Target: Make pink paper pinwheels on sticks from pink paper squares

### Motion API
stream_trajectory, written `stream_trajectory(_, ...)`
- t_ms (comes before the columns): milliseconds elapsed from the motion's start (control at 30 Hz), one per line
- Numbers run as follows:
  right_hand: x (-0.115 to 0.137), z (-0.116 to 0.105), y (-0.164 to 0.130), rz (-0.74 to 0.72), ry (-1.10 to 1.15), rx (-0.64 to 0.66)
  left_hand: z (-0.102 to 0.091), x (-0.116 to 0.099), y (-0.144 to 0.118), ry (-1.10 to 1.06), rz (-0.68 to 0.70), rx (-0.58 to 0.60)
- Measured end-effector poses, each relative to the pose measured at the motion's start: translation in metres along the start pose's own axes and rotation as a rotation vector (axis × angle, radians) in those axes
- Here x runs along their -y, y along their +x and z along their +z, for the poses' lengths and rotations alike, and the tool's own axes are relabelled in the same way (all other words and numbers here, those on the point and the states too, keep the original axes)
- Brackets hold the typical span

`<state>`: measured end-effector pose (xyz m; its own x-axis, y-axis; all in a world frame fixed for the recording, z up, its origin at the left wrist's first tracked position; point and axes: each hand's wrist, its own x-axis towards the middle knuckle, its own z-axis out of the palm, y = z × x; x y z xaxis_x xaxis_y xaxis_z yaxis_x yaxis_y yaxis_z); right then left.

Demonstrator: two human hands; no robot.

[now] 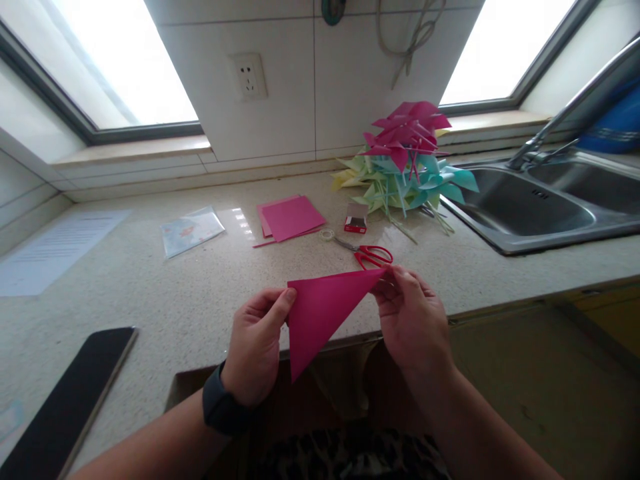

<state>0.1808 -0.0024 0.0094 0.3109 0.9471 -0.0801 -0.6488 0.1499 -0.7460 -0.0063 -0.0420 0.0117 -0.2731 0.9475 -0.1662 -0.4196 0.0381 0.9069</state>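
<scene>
A magenta sheet of paper (325, 303), folded into a triangle, is held up at the counter's front edge. My left hand (260, 340) pinches its left corner between thumb and fingers. At the right-hand tip, my right hand (413, 313) grips the paper with thumb and fingertips. Just beyond the paper lie red-handled scissors (373, 255), their blades toward a small roll of tape (327, 235). A small red box (355, 220) stands behind the scissors. Several pink paper squares (294, 218) are stacked farther back, with a thin pink strip beside them.
Paper pinwheels (407, 160) in magenta, green, yellow and blue are piled at the back right, next to the steel sink (520, 200). A clear packet (193, 231), a printed sheet (60, 250) and a dark phone-like slab (75, 400) lie on the left.
</scene>
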Motion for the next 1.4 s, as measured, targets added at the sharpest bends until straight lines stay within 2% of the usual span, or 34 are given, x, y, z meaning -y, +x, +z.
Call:
stream_trajectory(167, 0.005, -0.004, -0.002, 0.097, -0.091, 0.081, 0.003, -0.004, 0.001, -0.058, -0.030, -0.014)
stream_trajectory(333, -0.007, 0.003, -0.027, 0.290, -0.225, 0.339, 0.006, -0.007, 0.000, -0.093, -0.065, -0.010)
stream_trajectory(400, -0.015, 0.006, -0.036, 0.335, -0.236, 0.383, 0.007, -0.009, 0.000, -0.096, -0.067, -0.005)
stream_trajectory(600, -0.024, 0.007, -0.041, 0.328, -0.250, 0.277, 0.009, -0.011, 0.002, -0.105, -0.039, -0.015)
stream_trajectory(800, -0.025, 0.006, -0.039, 0.303, -0.234, 0.224, 0.008, -0.009, 0.002, -0.094, -0.050, -0.008)
stream_trajectory(900, -0.026, 0.007, -0.042, 0.329, -0.225, 0.237, 0.007, -0.007, 0.001, -0.106, -0.060, -0.003)
stream_trajectory(1067, -0.028, 0.007, -0.051, 0.411, -0.234, 0.330, 0.005, -0.007, 0.002, -0.128, -0.080, -0.005)
stream_trajectory(1267, -0.036, 0.003, -0.054, 0.432, -0.273, 0.308, 0.005, -0.010, 0.004, -0.123, -0.022, -0.014)
stream_trajectory(1400, -0.037, 0.003, -0.055, 0.426, -0.271, 0.294, 0.004, -0.008, 0.005, -0.128, -0.032, -0.014)
